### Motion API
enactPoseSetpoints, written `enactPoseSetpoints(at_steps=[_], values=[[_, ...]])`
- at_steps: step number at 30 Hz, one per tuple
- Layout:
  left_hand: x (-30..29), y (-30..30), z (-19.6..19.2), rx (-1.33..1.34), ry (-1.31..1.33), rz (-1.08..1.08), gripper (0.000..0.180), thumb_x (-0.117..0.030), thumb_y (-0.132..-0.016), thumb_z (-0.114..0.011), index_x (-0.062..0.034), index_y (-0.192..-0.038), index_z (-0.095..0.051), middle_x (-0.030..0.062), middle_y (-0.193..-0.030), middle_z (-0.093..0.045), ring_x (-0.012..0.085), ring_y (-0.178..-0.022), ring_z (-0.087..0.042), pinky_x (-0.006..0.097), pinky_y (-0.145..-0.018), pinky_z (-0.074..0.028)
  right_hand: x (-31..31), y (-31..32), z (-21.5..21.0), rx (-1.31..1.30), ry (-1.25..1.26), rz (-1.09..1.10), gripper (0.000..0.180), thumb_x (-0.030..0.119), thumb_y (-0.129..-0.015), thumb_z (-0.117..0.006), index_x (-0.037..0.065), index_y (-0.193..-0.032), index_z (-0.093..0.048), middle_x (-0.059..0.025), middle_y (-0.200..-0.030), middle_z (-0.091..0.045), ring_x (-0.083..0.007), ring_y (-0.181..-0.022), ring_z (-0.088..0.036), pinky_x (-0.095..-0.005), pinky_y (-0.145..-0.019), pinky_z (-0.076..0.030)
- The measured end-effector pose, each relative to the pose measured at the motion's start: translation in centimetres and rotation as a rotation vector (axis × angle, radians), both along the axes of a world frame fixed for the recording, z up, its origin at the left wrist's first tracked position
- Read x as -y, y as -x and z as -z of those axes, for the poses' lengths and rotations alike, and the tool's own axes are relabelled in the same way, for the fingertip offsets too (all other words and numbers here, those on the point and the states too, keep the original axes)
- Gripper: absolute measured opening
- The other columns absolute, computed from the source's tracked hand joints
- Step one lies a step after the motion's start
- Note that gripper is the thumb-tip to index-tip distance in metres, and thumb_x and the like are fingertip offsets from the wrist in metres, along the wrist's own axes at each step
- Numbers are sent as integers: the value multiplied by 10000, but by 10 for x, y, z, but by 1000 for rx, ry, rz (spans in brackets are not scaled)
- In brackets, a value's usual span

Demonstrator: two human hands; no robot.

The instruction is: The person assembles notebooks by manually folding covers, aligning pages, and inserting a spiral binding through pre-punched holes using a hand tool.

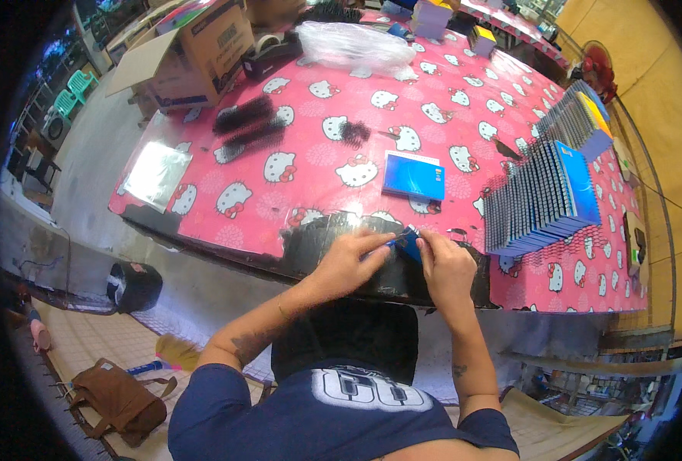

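At the table's near edge both my hands hold a small blue notebook (411,245), tilted and mostly covered by my fingers. My left hand (350,261) pinches its left side, thumb and fingers pressed together. Gripping the right side is my right hand (447,269), thumb towards the middle. Dark wire seems to run along the notebook's edge between them; the detail is too small to make out. Just beyond my fingers lies another blue notebook (415,177), flat on the table. To the right stands a stack of blue spiral-bound notebooks (541,203).
Black spiral coils (245,127) lie on the pink patterned table (279,203), with a small loose coil (354,134) nearby. A clear plastic sheet (157,175) sits at left. Farther back are a cardboard box (203,58), a tape dispenser (270,55) and a plastic bag (352,48).
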State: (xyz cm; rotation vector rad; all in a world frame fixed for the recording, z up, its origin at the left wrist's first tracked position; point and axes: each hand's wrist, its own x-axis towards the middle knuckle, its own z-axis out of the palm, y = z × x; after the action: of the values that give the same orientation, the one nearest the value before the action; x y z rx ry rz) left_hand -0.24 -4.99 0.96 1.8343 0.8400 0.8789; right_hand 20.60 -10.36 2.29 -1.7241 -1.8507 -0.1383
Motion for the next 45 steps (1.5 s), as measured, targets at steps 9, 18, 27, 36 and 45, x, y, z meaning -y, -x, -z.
enactPoseSetpoints(at_steps=[9, 18, 27, 36, 45], values=[[-47, 31, 23, -539, -629, -200, 453, -160, -829, -720, -85, -1269, -643, 168, -1189, -618, 367, -1088, -599, 503, -970, -463, 0, 1, -2, -145, 45, 2, 173, 163, -900, -711, 43, -1025, -700, -161, -920, -722, -334, -795, -707, -411, -710, -547], [-39, -75, -53, -345, -760, 406, 298, -61, -842, -659, -59, -1140, -645, 125, -1068, -675, 296, -1011, -644, 429, -928, -476, 47, -66, -111, -25, -515, 283, 195, 34, -907, -619, 24, -1097, -658, -150, -1141, -671, -340, -1060, -647, -446, -938, -506], [-65, -220, -187, 479, 54, 294, 388, -137, -906, -724, 20, -1238, -602, 152, -942, -700, 175, -826, -694, 348, -633, -560, 45, -189, -135, -636, -274, 324, 403, 104, -928, -697, -5, -1310, -632, -120, -1132, -708, -184, -972, -667, -322, -877, -524], [-78, -266, -158, 25, -476, 116, 548, -367, -832, -785, 57, -1164, -684, 138, -756, -704, 217, -695, -700, 363, -644, -536, 45, -200, -122, -737, -311, 251, 404, 62, -891, -736, -11, -1280, -653, -111, -1124, -723, -152, -971, -683, -292, -867, -545], [-85, -279, -178, 106, -817, -68, 480, -447, -900, -697, -23, -1124, -720, 160, -763, -692, 287, -745, -687, 421, -709, -518, 47, -180, -132, -218, -599, 353, 385, 149, -887, -727, 43, -1250, -653, -151, -1249, -641, -274, -1127, -625, -409, -975, -477]])
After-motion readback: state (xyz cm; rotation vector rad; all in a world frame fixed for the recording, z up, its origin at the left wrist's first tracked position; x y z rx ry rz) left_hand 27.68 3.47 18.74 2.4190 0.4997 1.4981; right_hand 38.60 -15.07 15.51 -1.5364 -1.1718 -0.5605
